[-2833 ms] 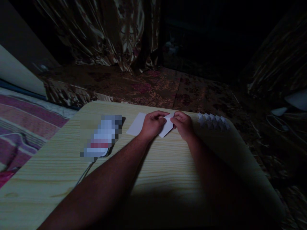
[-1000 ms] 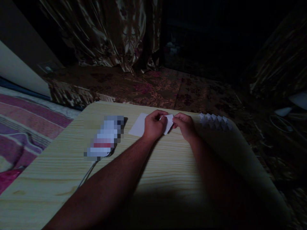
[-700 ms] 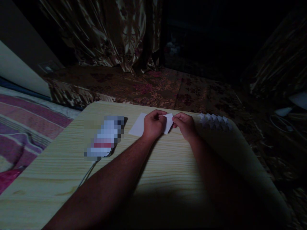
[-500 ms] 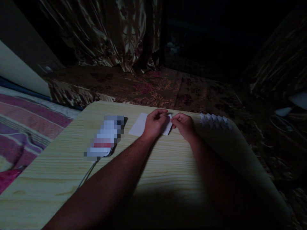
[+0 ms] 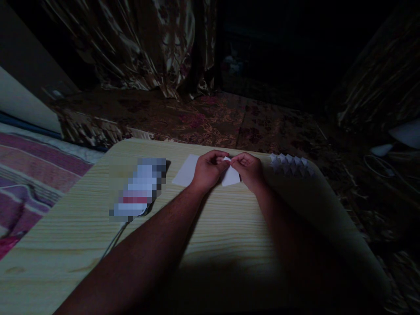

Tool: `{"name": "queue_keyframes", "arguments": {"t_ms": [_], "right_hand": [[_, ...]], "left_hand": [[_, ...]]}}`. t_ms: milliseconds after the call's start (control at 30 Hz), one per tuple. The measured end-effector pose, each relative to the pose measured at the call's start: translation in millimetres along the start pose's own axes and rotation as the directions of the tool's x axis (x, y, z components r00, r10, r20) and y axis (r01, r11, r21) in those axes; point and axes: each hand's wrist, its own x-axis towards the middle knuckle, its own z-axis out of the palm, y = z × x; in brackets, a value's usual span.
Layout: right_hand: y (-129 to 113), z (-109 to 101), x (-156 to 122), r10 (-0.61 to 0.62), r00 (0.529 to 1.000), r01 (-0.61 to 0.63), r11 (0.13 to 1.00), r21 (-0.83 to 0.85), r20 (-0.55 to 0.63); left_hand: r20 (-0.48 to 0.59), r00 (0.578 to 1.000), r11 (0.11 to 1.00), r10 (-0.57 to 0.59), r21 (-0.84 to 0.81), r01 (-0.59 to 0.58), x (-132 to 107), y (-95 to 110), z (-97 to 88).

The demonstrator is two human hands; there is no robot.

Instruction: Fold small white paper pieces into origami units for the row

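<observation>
Between my two hands, near the far edge of the table, is a small white piece of paper (image 5: 231, 177). My left hand (image 5: 210, 168) pinches its upper part between thumb and fingers. My right hand (image 5: 247, 168) grips the same paper at its top right, fingertips close to the left thumb. Left of my left hand lies more white paper (image 5: 185, 169), flat on the wood and partly hidden by that hand. To the right of my right hand stand several small folded white paper pieces (image 5: 290, 165) in rows.
The light wooden table (image 5: 223, 227) has rounded corners. A blurred-out phone-like device (image 5: 139, 188) with a white cable (image 5: 113, 240) lies on the left. A striped bed cover (image 5: 29, 162) is beyond the left edge, patterned curtains (image 5: 177, 48) behind, and a lamp-like white object (image 5: 382, 150) at right.
The paper between my hands has turned and now hangs with its lower edge toward me. My right fingertips have come closer to my left thumb. The view has shifted slightly.
</observation>
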Motion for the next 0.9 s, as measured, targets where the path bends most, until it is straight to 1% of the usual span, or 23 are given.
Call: {"name": "queue_keyframes", "arguments": {"t_ms": [267,400,467,533,633,800,900], "right_hand": [[0.3,1.4,-0.9,0.009,1.0,-0.009,0.999,0.041,0.0],[-1.4,1.4,0.0,0.019,1.0,-0.018,0.998,0.064,-0.024],[-2.2,1.5,0.4,0.041,0.999,-0.039,0.994,0.102,-0.026],[-2.6,1.6,0.6,0.072,0.997,-0.071,0.989,0.13,-0.003],[-2.2,1.8,0.2,0.102,0.994,-0.106,0.984,0.141,0.033],[-1.0,2.0,-0.4,0.124,0.992,-0.126,0.983,0.134,0.022],[-1.6,2.3,-0.6,0.117,0.993,-0.119,0.985,0.124,0.017]], "left_hand": [[-0.042,0.998,0.999,-0.037,-0.014,0.037,-0.7,1.3,1.1],[-0.056,0.998,0.999,-0.04,-0.004,0.04,-0.3,1.5,0.1],[-0.078,0.996,0.999,-0.031,0.01,0.032,0.5,0.5,-1.0],[-0.098,0.995,1.0,-0.021,0.02,0.023,1.2,-0.5,-2.2],[-0.101,0.994,0.999,-0.028,0.02,0.03,1.5,-0.8,-3.1],[-0.092,0.995,1.0,-0.025,0.003,0.025,0.8,0.7,-1.9],[-0.1,0.995,1.0,-0.012,0.001,0.012,0.7,0.7,-1.0]]}}
